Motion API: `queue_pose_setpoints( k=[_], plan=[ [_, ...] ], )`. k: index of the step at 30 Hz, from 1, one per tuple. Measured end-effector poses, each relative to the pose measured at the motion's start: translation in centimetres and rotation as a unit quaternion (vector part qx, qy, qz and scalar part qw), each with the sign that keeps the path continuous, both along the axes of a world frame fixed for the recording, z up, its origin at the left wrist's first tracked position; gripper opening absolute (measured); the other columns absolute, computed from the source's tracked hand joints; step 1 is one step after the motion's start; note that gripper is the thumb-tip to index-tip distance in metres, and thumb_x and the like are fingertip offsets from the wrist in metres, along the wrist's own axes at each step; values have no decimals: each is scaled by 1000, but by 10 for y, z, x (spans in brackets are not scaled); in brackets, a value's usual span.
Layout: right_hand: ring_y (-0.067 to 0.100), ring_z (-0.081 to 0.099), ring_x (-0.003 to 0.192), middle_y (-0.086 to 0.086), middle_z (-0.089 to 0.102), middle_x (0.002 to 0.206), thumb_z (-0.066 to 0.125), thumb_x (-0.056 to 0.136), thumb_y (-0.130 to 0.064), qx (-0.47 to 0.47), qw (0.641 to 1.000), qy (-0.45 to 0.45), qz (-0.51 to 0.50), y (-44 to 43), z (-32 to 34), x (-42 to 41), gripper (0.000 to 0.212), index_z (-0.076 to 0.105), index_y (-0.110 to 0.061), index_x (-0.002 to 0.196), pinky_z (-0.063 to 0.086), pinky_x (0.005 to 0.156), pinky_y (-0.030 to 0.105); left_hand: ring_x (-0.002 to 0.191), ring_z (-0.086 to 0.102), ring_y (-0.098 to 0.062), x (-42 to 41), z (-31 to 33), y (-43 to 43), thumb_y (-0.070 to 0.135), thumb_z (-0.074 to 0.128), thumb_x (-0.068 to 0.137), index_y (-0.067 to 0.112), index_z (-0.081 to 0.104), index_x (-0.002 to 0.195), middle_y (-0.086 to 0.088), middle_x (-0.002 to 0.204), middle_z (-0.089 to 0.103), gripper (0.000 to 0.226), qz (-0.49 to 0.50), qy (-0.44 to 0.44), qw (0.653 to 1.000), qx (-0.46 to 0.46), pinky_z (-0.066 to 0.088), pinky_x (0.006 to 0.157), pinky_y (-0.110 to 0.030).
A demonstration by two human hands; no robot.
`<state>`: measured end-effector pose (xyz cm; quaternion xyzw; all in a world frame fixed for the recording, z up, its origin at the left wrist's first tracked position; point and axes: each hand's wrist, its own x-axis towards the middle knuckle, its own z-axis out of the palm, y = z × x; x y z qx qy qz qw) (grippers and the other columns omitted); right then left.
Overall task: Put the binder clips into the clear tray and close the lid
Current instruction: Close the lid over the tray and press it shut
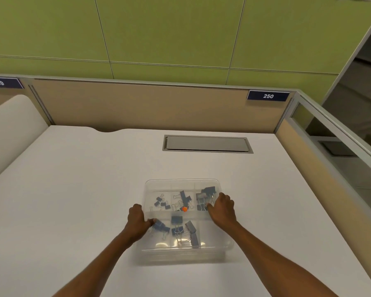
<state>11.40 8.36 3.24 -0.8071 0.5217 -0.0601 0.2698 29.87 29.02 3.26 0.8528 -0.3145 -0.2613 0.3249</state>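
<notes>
A clear tray (212, 252) with several compartments sits on the white desk, its clear lid (181, 182) lying over it. Several blue and grey binder clips (177, 220) show through the plastic in most compartments; a small orange spot (184, 209) lies near the middle. My left hand (137, 220) grips the tray's left edge, thumb on top of the lid. My right hand (222, 207) holds the right edge, fingers curled over the far right corner. I cannot tell whether the lid is fully seated.
The white desk (73, 200) extends all round the tray. A grey cable hatch (207, 144) is set into the desk behind it. Wooden partition walls (137, 103) bound the back and right, with a label reading 250 (268, 96).
</notes>
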Motion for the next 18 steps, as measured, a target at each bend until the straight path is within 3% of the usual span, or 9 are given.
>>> queue_pose_setpoints(
  k=[3,7,9,12,15,18],
  plan=[
    [31,44,117,16,45,129,52,90,-42,-15,999,27,14,4,-3,-4,54,40,-6,128,46,96,42,99,44,-20,4,-8,5,33,77,72,17,39,106,-4,104,39,53,10,-3,999,40,52,83,-37],
    [30,43,117,17,42,132,46,93,-43,-53,996,54,40,9,-11,-11,55,35,-7,133,46,93,38,96,49,-21,18,-34,6,51,77,63,16,42,106,-5,104,44,65,12,-19,996,85,55,80,-39],
    [29,44,117,16,42,132,45,93,-46,-69,995,63,42,11,-13,-15,56,34,-8,134,47,91,37,98,50,-22,9,-19,5,66,71,60,13,45,108,-6,104,49,76,-9,-72,992,106,51,79,-35],
    [30,44,116,16,44,132,44,90,-52,-126,986,94,52,10,-12,-13,62,35,-9,134,46,92,38,106,45,-30,-2,-3,-2,56,63,77,2,41,119,-16,115,47,72,9,-184,980,81,44,84,-37],
    [33,35,126,18,35,141,42,90,-53,-160,978,102,86,5,-6,-3,66,31,-11,139,38,102,42,105,49,-32,2,6,-20,62,50,78,0,43,120,-19,116,52,75,-32,-288,954,74,47,83,-39],
    [36,20,139,17,21,152,39,91,-55,-154,973,110,134,-6,-2,9,69,23,-14,144,23,113,46,131,32,-38,11,4,-45,67,38,82,0,28,137,-24,142,36,88,-70,-280,950,123,35,104,-46]
  ],
)
